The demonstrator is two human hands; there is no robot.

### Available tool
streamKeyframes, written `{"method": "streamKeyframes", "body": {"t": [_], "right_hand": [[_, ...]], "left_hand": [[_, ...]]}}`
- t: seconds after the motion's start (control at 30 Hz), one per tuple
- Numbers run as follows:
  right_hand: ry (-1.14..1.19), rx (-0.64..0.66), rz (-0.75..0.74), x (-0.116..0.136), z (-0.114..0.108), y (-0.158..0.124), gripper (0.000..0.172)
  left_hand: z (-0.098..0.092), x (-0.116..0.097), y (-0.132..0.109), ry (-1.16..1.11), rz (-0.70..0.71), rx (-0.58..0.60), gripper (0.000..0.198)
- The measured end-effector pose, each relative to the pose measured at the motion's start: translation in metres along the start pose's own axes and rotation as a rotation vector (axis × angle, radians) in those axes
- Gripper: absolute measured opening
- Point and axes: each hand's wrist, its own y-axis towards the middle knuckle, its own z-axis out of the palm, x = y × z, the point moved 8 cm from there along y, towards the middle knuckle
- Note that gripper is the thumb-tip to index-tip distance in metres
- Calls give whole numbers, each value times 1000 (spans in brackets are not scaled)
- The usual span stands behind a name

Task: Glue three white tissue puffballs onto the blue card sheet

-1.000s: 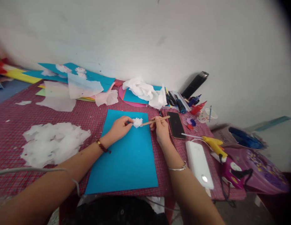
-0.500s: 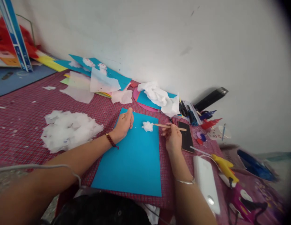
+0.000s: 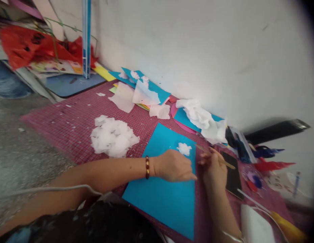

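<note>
A blue sheet of paper [image 3: 162, 202] lies in front of me, with a small clump of torn white paper [image 3: 184, 149] near its top right. My left hand [image 3: 173, 166] is curled over the sheet just below that clump, back upward; whatever its fingers might hold is hidden. To the right, my right hand [image 3: 214, 165] grips a thin wooden stick [image 3: 227, 164] that points left toward the clump. That hand is slightly blurred. A larger heap of torn white pieces [image 3: 113, 136] lies on the checked cloth left of the sheet.
Crumpled white tissue [image 3: 201, 116] and coloured sheets [image 3: 157, 91] lie along the wall. A dark phone-like slab [image 3: 230, 173], a yellow glue gun [image 3: 288, 226] and a white box [image 3: 256, 224] are at right. A white cable [image 3: 70, 188] crosses my left arm.
My view has swung left, so everything sits further right. My left hand has moved down and across the blue sheet, turning its back upward. My right hand still holds the stick beside the clump.
</note>
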Motion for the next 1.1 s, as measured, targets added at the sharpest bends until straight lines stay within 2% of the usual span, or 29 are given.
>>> {"method": "streamKeyframes", "body": {"t": [0.17, 0.23, 0.3, 0.37, 0.47, 0.57, 0.67, 0.8, 0.83, 0.87, 0.93, 1.0, 1.03, 1.1], "right_hand": [[-11, 42, 34, -5, 4, -1, 34], [-7, 58, 37, -7, 7, -1, 32], [-17, 64, 26, -7, 9, -2, 29], [-36, 59, 9, -5, 11, -2, 26], [-34, 53, -5, -3, 12, -3, 25], [0, 31, -13, -1, 10, -3, 24], [19, 8, -13, 0, 8, -3, 23], [18, -4, -8, -1, 9, -4, 26], [15, -4, -6, -1, 9, -5, 27], [12, -1, -5, -1, 10, -5, 28], [1, 10, -5, -1, 10, -6, 29], [-16, 16, -9, -3, 9, -6, 30], [-23, 18, -10, -4, 8, -6, 30], [-32, 23, -13, -6, 7, -4, 31]], "left_hand": [[3, -57, -7, -84, 203, 73, 60], [-10, -70, -19, -114, 236, 17, 58], [-28, -75, -36, -105, 209, -70, 56], [-47, -75, -55, -70, 138, -107, 53], [-70, -66, -86, 13, -16, -49, 47], [-93, -48, -119, 154, -225, 5, 34], [-123, -32, -154, 348, -402, -23, 17], [-158, -13, -200, 510, -649, -90, 9], [-166, -9, -210, 555, -700, -121, 11], [-171, -4, -217, 588, -744, -139, 22], [-173, 6, -227, 606, -812, -137, 59], [-167, 17, -229, 580, -854, -85, 93], [-163, 21, -228, 573, -867, -51, 103], [-154, 27, -221, 581, -885, 30, 105]]}}
